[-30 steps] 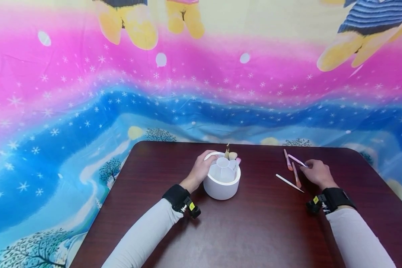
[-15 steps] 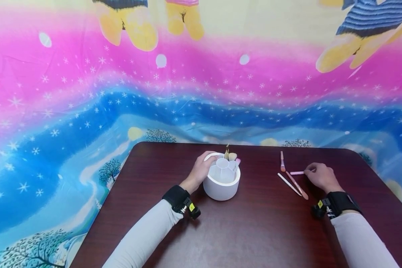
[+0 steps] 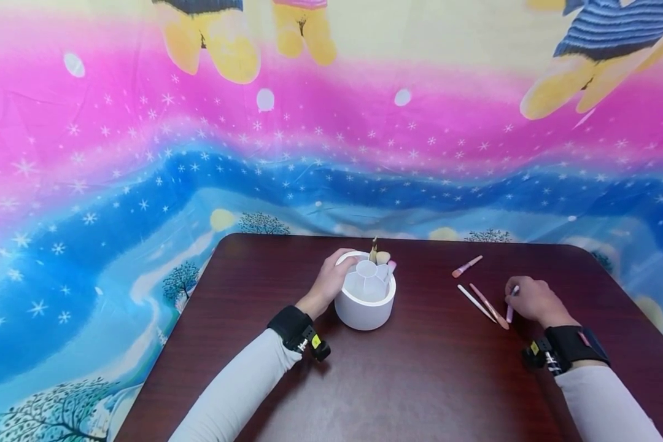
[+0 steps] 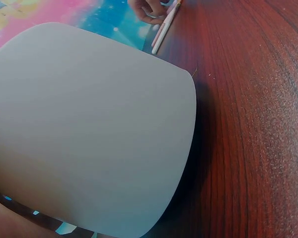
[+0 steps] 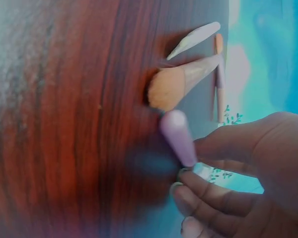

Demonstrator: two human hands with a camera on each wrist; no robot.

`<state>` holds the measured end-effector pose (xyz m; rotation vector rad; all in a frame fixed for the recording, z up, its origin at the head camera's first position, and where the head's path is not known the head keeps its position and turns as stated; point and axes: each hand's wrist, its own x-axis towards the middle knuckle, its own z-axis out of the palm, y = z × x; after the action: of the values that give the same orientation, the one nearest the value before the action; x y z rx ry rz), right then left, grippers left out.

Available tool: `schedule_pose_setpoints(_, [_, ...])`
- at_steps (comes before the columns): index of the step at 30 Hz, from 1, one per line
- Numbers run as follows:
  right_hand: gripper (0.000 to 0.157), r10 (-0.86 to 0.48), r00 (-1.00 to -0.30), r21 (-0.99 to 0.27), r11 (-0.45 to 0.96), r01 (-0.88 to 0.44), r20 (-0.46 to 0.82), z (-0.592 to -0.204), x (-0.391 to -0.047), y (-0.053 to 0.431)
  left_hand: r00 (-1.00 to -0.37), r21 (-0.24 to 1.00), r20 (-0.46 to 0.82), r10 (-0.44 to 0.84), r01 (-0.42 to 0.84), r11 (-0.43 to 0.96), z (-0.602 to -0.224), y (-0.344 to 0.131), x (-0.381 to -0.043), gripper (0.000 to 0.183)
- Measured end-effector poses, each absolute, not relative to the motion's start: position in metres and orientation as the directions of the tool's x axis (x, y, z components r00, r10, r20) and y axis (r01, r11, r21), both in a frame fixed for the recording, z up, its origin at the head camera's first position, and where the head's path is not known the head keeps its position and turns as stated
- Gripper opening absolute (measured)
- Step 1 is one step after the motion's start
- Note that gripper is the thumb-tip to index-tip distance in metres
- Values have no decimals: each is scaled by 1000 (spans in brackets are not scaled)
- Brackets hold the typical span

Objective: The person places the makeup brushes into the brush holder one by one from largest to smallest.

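Note:
My left hand grips the rim of a round white brush holder, thumb inside. Clear dividers split its inside, and several makeup brushes stand at its back right. In the left wrist view the holder's smooth wall fills most of the frame. Over the table at the right, my right hand pinches a pink makeup brush between thumb and fingers. The rounded end of its handle points toward the wrist camera; the hand hides its other end.
Left of the right hand lie a pink-handled brush with an orange-brown head and a slim white stick with a pointed tip. Behind them is a smaller pink brush. A printed cloth hangs behind the dark wooden table.
The right hand has turned its pink brush from pointing left to pointing toward me, shifting slightly right. The loose brushes have shifted and turned apart. The left hand and holder stay put.

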<state>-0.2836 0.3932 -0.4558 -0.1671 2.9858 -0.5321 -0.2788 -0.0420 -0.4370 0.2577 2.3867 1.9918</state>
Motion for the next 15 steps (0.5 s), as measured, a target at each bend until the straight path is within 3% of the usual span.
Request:
schedule_pose_setpoints(10, [11, -123, -983, -343, 937, -71, -135, -441, -278, 385, -986, 978, 104, 130, 124, 165, -438, -42, -278, 30])
schedule_pose_setpoints(15, [16, -104, -992, -371, 926, -71, -69, -435, -278, 381, -985, 978, 120, 127, 140, 157, -439, -41, -277, 32])
